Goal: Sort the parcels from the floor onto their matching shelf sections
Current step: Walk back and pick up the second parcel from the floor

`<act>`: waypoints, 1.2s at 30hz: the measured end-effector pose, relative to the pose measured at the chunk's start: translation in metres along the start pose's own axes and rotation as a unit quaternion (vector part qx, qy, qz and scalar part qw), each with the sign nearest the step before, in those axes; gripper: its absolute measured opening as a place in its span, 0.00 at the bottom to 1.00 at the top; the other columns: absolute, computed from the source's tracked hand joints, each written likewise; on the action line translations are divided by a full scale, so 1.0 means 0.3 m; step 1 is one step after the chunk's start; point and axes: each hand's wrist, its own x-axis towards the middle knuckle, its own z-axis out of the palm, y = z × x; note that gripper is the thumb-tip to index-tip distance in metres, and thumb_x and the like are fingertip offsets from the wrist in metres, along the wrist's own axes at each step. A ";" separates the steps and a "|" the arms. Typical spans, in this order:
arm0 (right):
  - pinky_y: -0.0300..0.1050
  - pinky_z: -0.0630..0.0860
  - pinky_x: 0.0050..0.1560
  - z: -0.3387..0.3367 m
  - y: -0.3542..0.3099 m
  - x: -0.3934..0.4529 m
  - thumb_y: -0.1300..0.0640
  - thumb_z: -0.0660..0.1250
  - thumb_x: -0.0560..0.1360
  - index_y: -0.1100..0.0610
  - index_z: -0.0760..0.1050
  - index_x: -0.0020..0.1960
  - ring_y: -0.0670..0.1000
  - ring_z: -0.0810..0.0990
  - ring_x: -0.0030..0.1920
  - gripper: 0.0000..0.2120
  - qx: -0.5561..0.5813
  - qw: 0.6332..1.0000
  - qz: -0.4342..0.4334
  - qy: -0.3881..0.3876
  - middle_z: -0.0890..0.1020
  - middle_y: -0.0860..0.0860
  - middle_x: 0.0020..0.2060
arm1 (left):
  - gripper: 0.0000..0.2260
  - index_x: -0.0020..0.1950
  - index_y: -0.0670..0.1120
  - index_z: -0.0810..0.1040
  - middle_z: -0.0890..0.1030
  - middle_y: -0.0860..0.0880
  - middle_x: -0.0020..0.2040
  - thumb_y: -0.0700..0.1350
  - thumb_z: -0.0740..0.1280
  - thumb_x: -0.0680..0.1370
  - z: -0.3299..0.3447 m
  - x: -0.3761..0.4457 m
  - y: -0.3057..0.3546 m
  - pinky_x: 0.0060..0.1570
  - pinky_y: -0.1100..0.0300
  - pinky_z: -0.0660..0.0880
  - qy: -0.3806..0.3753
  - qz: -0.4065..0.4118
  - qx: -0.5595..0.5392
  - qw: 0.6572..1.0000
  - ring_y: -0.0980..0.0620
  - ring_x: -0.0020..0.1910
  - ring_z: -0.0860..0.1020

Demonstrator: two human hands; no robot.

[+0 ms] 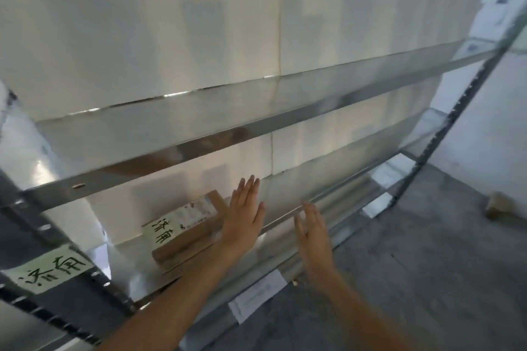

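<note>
Open hands [312, 232], blurred parcel [185, 229], shelf [199, 259]

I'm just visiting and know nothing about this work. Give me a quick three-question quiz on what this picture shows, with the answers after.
1. True or false: the left hand is gripping the brown parcel.
2. Where does the brown parcel lie? A) on the floor B) on the lower shelf C) on the upper shelf
3. Fill in: a second brown parcel lies on the ____ at far right.

Key:
1. False. Its fingers are straight beside the parcel; the right hand is open too.
2. B. The handwritten label on the parcel matches the shelf label on the frame.
3. Floor.
</note>
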 end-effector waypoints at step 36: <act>0.55 0.42 0.81 -1.166 1.049 -0.179 0.46 0.51 0.86 0.62 0.52 0.82 0.56 0.50 0.83 0.31 -0.340 0.868 0.270 0.241 0.55 0.57 0.83 | 0.31 0.80 0.41 0.43 0.44 0.44 0.82 0.55 0.50 0.84 1.166 0.187 1.402 0.77 0.54 0.38 -0.291 0.404 0.021 0.867 0.48 0.80 0.41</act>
